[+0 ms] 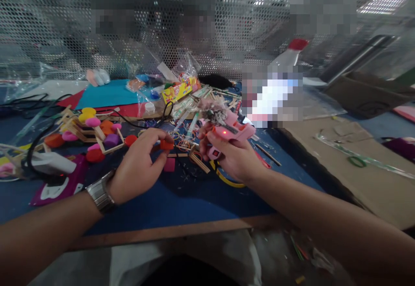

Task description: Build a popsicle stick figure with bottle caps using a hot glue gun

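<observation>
My left hand (139, 160), with a metal watch on its wrist, pinches a small orange block (166, 145) between thumb and fingers. My right hand (231, 154) is wrapped round a pink glue gun (238, 130) with a lit red light on its side. Something grey and ragged shows by the gun's front end. A small pink block (169, 164) lies on the table just below the orange one. Thin wooden sticks (200, 163) lie between my hands. To the left stands a wooden stick frame (112, 149) with coloured round and oval pieces on it.
The blue table (181, 208) holds a purple packet (61, 186) with a white plug-like device (53, 165) on top. Black cables run across the left. Behind are a yellow box (181, 89), blue sheet (110, 93) and loose rubber bands. Cardboard (343, 160) lies right.
</observation>
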The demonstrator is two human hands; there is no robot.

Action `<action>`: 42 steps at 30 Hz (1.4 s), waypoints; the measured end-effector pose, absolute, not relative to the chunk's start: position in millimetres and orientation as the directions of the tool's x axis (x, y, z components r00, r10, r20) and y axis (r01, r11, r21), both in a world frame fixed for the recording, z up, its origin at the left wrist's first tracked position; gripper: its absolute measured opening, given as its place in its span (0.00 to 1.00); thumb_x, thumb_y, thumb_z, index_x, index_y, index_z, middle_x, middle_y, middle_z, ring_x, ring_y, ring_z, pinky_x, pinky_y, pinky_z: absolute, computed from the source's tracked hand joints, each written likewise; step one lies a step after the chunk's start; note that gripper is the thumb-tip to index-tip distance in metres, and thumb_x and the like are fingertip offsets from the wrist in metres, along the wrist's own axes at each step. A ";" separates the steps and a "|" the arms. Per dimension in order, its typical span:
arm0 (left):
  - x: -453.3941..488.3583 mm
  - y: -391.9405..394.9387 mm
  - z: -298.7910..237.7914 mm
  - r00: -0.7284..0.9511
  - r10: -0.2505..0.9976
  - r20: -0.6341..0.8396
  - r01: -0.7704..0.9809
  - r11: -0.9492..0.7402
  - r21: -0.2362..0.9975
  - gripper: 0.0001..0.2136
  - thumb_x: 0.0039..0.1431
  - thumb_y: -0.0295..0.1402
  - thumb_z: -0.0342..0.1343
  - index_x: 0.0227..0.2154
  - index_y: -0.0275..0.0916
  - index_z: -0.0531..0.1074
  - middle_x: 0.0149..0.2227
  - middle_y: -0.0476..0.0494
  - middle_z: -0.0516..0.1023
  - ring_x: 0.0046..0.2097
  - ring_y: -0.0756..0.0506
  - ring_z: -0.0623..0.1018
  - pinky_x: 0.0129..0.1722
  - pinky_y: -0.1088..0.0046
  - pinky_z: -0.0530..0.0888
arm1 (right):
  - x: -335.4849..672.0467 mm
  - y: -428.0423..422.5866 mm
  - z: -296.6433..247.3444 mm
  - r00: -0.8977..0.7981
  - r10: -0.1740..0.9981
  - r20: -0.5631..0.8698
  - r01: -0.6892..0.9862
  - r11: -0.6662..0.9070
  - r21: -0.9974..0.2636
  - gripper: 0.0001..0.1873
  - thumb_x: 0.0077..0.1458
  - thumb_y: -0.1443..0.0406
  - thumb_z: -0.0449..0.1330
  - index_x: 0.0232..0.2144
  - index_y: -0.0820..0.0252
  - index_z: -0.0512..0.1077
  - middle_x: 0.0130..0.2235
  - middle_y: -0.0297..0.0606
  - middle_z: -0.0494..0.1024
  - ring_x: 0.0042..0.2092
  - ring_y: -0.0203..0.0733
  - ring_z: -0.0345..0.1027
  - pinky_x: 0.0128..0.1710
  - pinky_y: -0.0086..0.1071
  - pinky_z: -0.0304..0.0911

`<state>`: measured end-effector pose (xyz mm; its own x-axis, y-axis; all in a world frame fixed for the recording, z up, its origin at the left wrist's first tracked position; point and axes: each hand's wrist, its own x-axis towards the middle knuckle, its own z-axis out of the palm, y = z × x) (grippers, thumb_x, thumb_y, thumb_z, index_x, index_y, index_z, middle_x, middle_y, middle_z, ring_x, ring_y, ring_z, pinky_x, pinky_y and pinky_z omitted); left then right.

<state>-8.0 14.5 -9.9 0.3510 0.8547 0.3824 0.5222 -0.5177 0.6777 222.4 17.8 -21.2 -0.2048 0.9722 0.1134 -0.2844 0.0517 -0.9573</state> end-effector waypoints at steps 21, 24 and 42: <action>-8.2 14.8 -9.5 0.428 0.833 0.351 0.566 -0.550 0.614 0.08 0.59 0.26 0.54 0.40 0.41 0.73 0.43 0.43 0.80 0.46 0.40 0.79 0.48 0.62 0.75 | 220.9 17.6 -20.7 -0.196 0.980 0.031 -0.247 -0.019 -0.969 0.27 0.45 0.50 0.77 0.39 0.55 0.71 0.32 0.31 0.79 0.29 0.38 0.72 0.29 0.34 0.69; -7.6 13.4 -9.5 0.414 0.844 0.342 0.566 -0.533 0.629 0.09 0.60 0.27 0.55 0.42 0.40 0.74 0.45 0.41 0.81 0.48 0.37 0.80 0.52 0.58 0.75 | 221.7 15.8 -16.7 -0.202 0.978 0.059 -0.278 0.001 -0.961 0.24 0.47 0.52 0.75 0.39 0.54 0.71 0.32 0.31 0.77 0.29 0.38 0.71 0.28 0.34 0.68; -6.3 3.1 -5.5 0.521 0.719 0.459 0.270 -0.650 0.711 0.05 0.65 0.34 0.64 0.37 0.40 0.74 0.43 0.40 0.82 0.51 0.40 0.79 0.53 0.61 0.74 | 219.1 5.2 -8.4 -0.319 0.935 0.154 -0.418 0.007 -0.908 0.21 0.48 0.54 0.74 0.40 0.52 0.72 0.36 0.34 0.78 0.31 0.40 0.73 0.32 0.37 0.71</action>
